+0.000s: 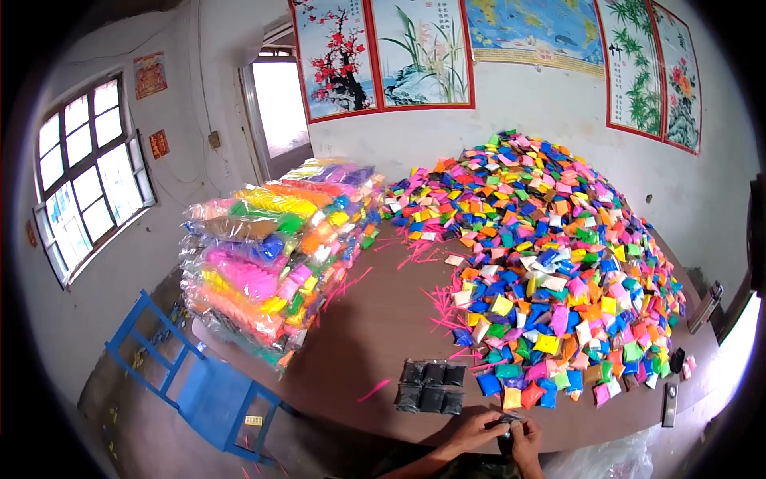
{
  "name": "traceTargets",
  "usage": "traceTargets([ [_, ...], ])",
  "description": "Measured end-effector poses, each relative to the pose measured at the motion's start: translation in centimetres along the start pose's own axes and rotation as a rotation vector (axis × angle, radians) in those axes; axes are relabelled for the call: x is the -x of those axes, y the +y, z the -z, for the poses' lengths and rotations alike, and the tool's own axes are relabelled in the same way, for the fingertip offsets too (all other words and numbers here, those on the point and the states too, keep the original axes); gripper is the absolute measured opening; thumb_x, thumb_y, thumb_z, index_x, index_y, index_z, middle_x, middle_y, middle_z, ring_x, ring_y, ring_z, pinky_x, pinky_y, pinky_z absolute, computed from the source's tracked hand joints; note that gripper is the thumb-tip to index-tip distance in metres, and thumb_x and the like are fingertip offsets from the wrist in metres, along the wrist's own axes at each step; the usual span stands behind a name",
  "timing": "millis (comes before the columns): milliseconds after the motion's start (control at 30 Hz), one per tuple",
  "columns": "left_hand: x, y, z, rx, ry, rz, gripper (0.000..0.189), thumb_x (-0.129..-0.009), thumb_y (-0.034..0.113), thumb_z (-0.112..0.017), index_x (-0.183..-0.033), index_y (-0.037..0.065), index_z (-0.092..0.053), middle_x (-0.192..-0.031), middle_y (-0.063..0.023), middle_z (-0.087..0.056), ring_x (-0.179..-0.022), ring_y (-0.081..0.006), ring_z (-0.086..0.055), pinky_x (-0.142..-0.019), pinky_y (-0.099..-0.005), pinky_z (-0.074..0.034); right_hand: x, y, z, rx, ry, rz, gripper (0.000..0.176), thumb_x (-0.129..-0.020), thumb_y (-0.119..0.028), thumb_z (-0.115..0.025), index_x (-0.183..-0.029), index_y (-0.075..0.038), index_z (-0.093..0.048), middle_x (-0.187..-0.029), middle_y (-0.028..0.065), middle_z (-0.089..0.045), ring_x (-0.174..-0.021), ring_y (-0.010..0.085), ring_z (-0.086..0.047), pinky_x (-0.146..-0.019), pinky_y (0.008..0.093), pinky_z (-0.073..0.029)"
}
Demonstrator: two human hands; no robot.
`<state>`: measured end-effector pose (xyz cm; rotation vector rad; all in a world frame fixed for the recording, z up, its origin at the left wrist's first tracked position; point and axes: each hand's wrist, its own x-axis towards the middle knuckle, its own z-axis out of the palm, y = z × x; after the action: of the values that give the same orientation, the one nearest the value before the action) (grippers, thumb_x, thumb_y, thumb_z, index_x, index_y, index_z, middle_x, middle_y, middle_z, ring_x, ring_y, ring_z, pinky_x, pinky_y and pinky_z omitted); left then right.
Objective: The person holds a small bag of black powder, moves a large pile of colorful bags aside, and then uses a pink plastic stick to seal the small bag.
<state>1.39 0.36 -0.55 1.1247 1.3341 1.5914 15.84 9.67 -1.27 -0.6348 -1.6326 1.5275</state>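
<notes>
At the table's front edge, my left hand (476, 430) and my right hand (527, 439) are close together. Between them is a small dark packet (504, 439), pinched by the fingers of both hands. Its lower part hangs down, and its top is partly hidden by my fingers. Just left of my hands, several black packets (431, 387) lie flat in two rows on the table. Beyond my right hand, loose packets in many colours form a large heap (550, 263), its nearest ones a short way from my fingers.
Clear bags of coloured packets (271, 255) are stacked at the table's left. Pink strips (447, 303) are scattered on the brown table (367, 319). A grey handheld object (670, 405) lies at the right edge. A blue chair (211, 403) stands left, and clear plastic (610, 461) is below the front edge.
</notes>
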Motion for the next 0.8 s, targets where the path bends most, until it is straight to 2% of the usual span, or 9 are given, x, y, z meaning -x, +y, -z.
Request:
traceTargets([
  [133,-0.3,1.5,0.7,-0.121,-0.088,0.075,0.022,-0.098,0.018,-0.069,-0.106,-0.002,-0.066,-0.088,-0.0007,-0.064,-0.081,-0.0068,-0.056,-0.068,-0.0263,-0.047,-0.1,-0.7,-0.5,-0.074,0.027,-0.042,0.017,-0.101,-0.010,-0.062,-0.111,0.001,-0.070,-0.102,0.0039,-0.071,-0.093,0.0115,-0.063,-0.086,0.0286,-0.051],
  [233,-0.1,2.4,0.9,-0.284,-0.054,0.014,0.023,-0.098,0.019,-0.069,-0.104,-0.002,-0.066,-0.085,-0.0013,-0.063,-0.079,-0.0075,-0.056,-0.067,-0.0276,-0.047,0.1,-1.1,-0.4,-0.024,0.023,-0.047,0.020,-0.101,-0.011,-0.062,-0.115,0.001,-0.069,-0.104,0.0047,-0.071,-0.095,0.0123,-0.063,-0.089,0.0292,-0.051],
  [300,-0.4,-0.9,0.7,-0.165,0.015,-0.008,0.021,-0.098,0.020,-0.070,-0.101,-0.001,-0.066,-0.081,-0.0003,-0.062,-0.077,-0.0076,-0.055,-0.066,-0.0281,-0.047,0.2,0.0,0.1,0.008,-0.003,-0.108,0.027,-0.101,-0.015,-0.065,-0.121,0.002,-0.068,-0.105,0.0040,-0.069,-0.094,0.0116,-0.062,-0.086,0.0283,-0.051],
  [433,0.3,-0.5,0.4,-0.159,0.002,0.139,0.022,-0.097,0.019,-0.071,-0.108,0.001,-0.069,-0.085,0.0017,-0.063,-0.079,-0.0059,-0.055,-0.068,-0.0259,-0.047,0.2,-2.0,0.5,0.132,-0.046,-0.237,0.028,-0.100,-0.019,-0.066,-0.119,0.002,-0.069,-0.088,-0.0013,-0.064,-0.080,0.0067,-0.056,-0.071,0.0258,-0.049],
  [533,0.0,2.0,-0.3,-0.011,0.010,0.178,0.027,-0.096,0.019,-0.072,-0.115,0.000,-0.070,-0.096,0.0016,-0.066,-0.087,-0.0045,-0.056,-0.074,-0.0245,-0.048,0.3,-2.0,0.0,0.041,0.035,-0.175,0.022,-0.099,-0.015,-0.067,-0.114,0.000,-0.069,-0.083,-0.0041,-0.060,-0.076,0.0049,-0.053,-0.067,0.0245,-0.046],
  [600,-0.3,1.5,0.4,-0.159,-0.073,0.182,0.027,-0.096,0.018,-0.072,-0.115,-0.001,-0.069,-0.097,0.0022,-0.066,-0.089,-0.0045,-0.056,-0.075,-0.0246,-0.048,0.4,-1.6,0.0,0.008,0.090,-0.228,0.014,-0.100,-0.015,-0.067,-0.103,-0.001,-0.068,-0.079,-0.0061,-0.054,-0.074,0.0043,-0.049,-0.064,0.0250,-0.043],
  [633,-0.4,1.7,0.5,-0.151,-0.101,0.233,0.026,-0.096,0.017,-0.072,-0.113,-0.001,-0.069,-0.095,0.0029,-0.065,-0.088,-0.0043,-0.055,-0.075,-0.0241,-0.048,0.5,-1.1,-0.1,0.019,0.115,-0.181,0.014,-0.100,-0.015,-0.067,-0.093,-0.003,-0.065,-0.076,-0.0074,-0.049,-0.072,0.0038,-0.045,-0.063,0.0255,-0.041],
  [667,-0.4,1.6,0.6,-0.185,-0.106,0.254,0.023,-0.096,0.014,-0.071,-0.113,-0.001,-0.069,-0.093,0.0032,-0.065,-0.085,-0.0045,-0.056,-0.073,-0.0237,-0.048,0.4,-1.4,-0.3,0.004,0.121,-0.155,0.016,-0.101,-0.016,-0.066,-0.091,-0.004,-0.063,-0.076,-0.0078,-0.046,-0.071,0.0038,-0.043,-0.061,0.0249,-0.039],
  [800,-0.6,1.6,-0.6,-0.028,0.001,0.230,0.016,-0.098,0.010,-0.067,-0.111,0.001,-0.068,-0.089,0.0032,-0.063,-0.078,-0.0044,-0.055,-0.070,-0.0224,-0.046,0.1,-1.4,0.0,-0.028,0.057,-0.184,0.013,-0.102,-0.016,-0.066,-0.102,-0.004,-0.062,-0.078,-0.0081,-0.043,-0.071,0.0031,-0.041,-0.060,0.0230,-0.036],
])
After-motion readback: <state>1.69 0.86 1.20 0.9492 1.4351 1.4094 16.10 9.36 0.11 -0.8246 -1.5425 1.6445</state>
